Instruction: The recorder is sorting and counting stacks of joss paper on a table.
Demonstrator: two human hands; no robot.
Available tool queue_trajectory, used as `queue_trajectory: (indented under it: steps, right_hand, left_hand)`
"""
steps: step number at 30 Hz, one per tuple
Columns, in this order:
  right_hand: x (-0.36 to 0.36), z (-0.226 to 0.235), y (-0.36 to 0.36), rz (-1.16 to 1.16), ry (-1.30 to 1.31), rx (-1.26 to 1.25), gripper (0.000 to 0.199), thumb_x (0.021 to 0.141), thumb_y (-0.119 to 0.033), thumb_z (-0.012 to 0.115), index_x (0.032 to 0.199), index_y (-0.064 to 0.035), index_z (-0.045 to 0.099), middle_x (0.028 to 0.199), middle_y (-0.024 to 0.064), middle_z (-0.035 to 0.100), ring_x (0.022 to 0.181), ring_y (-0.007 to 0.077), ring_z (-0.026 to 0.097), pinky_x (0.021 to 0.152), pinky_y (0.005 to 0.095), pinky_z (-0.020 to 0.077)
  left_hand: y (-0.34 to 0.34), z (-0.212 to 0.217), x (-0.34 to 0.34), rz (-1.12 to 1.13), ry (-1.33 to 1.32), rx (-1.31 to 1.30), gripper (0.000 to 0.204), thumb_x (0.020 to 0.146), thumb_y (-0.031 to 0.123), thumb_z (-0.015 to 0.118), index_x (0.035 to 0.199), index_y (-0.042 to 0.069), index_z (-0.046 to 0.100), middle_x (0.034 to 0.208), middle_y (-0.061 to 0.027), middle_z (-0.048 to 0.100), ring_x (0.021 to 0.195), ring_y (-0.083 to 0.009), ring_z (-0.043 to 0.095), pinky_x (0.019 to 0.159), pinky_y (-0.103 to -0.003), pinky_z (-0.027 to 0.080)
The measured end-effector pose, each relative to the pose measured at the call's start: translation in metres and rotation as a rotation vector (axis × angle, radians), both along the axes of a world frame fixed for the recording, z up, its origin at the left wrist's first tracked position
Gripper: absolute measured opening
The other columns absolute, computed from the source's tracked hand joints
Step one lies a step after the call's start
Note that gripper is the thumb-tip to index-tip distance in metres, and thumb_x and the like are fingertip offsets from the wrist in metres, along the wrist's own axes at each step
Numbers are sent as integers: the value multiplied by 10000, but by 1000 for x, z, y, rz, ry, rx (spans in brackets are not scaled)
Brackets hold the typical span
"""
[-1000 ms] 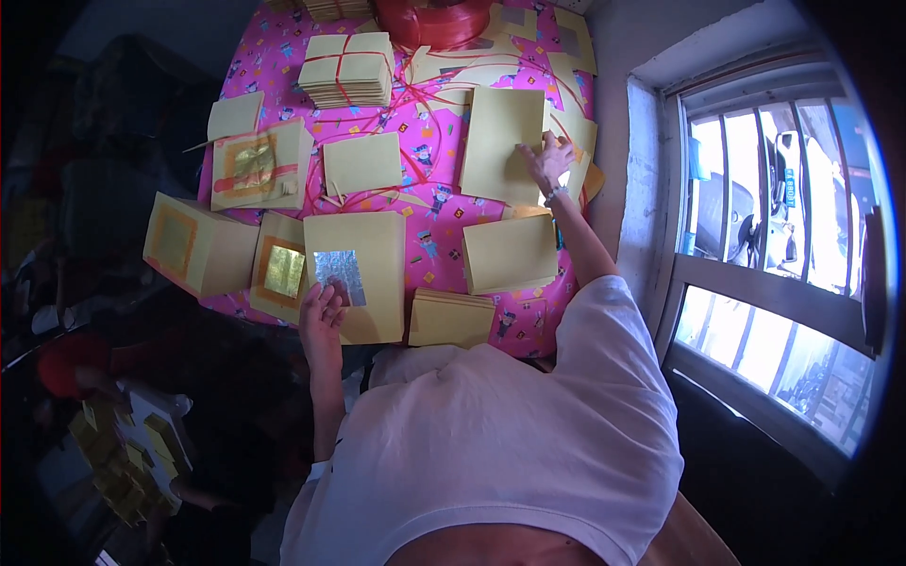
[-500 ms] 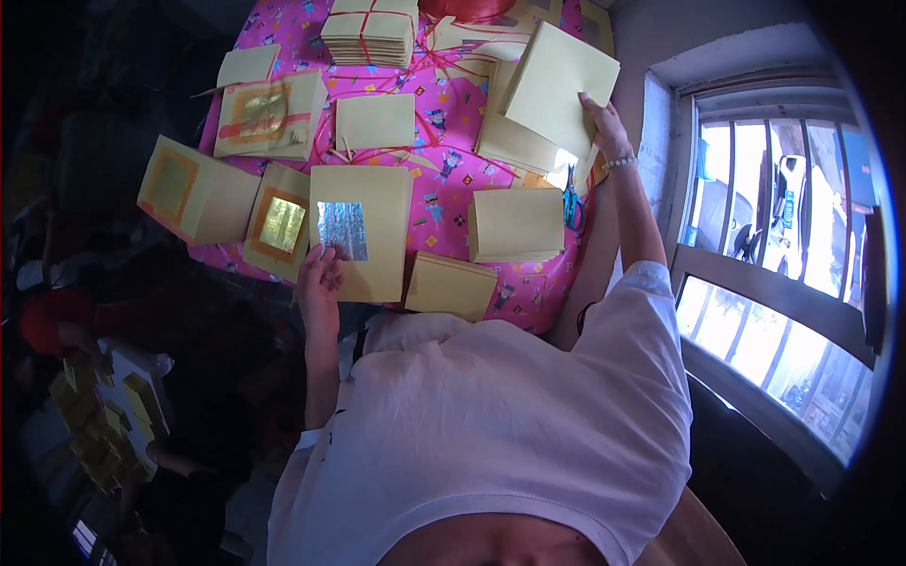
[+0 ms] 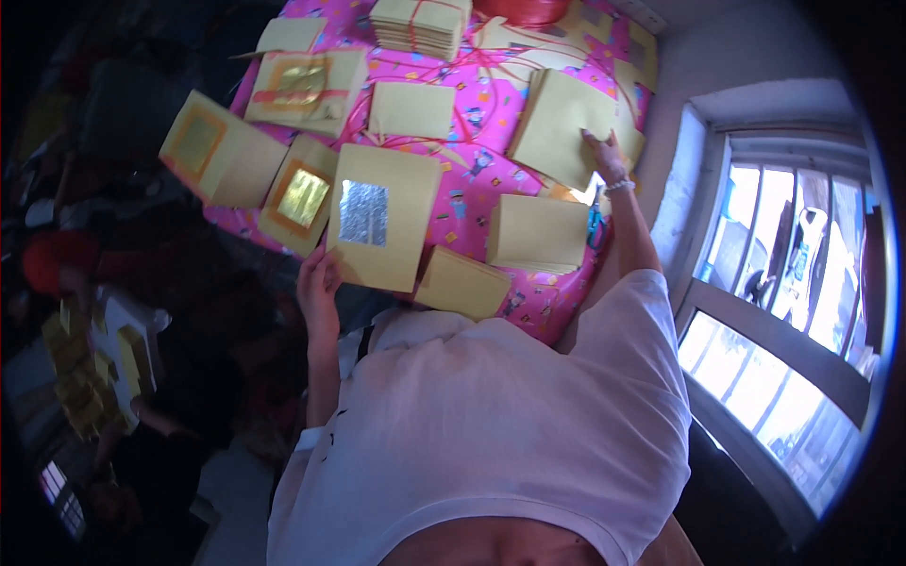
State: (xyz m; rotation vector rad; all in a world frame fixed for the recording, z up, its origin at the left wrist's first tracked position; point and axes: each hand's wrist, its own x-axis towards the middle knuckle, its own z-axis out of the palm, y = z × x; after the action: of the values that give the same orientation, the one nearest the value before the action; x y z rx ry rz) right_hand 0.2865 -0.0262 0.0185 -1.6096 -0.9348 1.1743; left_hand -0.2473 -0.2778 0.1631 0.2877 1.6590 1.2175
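My left hand [image 3: 319,279] is at the lower left edge of a pale yellow card stack [image 3: 401,212] with a silver square [image 3: 363,214] on its top. Its fingers are curled together, and what they hold, if anything, is hidden. On the right side of the table my right hand [image 3: 609,158] rests on a larger stack of pale yellow sheets [image 3: 562,123], fingers stretched out over its right part. Below that hand lie blue-handled scissors [image 3: 595,226], beside another yellow stack [image 3: 538,231]. A further small stack [image 3: 462,281] sits at the near edge.
Gold-windowed cards [image 3: 304,198] stand at the left of the pink patterned tablecloth [image 3: 458,203]. At the back are a tied yellow bundle [image 3: 420,26], red ribbon [image 3: 519,9] and a plain card stack [image 3: 412,108]. A barred window [image 3: 793,245] borders the right; people work at lower left.
My right hand has lowered the sheets from a raised, tilted position onto the stack. The left hand has slid from beside the silver square to the stack's lower left edge. The view has shifted.
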Motion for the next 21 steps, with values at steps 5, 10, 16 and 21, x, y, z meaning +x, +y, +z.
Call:
queue_trajectory:
  steps: [5, 10, 16, 21]
  right_hand:
    - [-13, 2, -1, -62, 1, -153, 330, 817, -138, 683, 1097, -13, 560, 943, 76, 645, 802, 171, 629, 660, 305, 523]
    - [-22, 20, 1, -129, -89, -291, 434, 766, -182, 718, 1070, 65, 531, 924, 140, 625, 770, 215, 629, 659, 330, 522]
    - [-10, 6, -2, -99, -60, -196, 426, 797, -142, 670, 1131, 54, 492, 937, 141, 618, 781, 201, 615, 676, 330, 516]
    - [-16, 17, 3, -103, 29, -132, 354, 845, -134, 638, 1140, -3, 494, 953, 111, 620, 794, 187, 621, 681, 337, 529]
  left_hand:
    - [-5, -1, 3, -37, -30, 5, 293, 917, 161, 485, 1199, 91, 526, 1046, -18, 603, 875, -85, 551, 768, -232, 439]
    - [-4, 0, 5, -59, -27, 29, 309, 919, 153, 472, 1218, 85, 511, 1076, -31, 593, 892, -96, 549, 781, -246, 445]
    - [-2, 0, 7, -77, -33, 32, 306, 921, 154, 472, 1216, 86, 514, 1073, -41, 600, 895, -94, 557, 774, -242, 447]
    - [-8, -2, 6, -56, -54, 19, 314, 915, 144, 481, 1221, 78, 502, 1064, -35, 607, 860, -84, 555, 751, -233, 444]
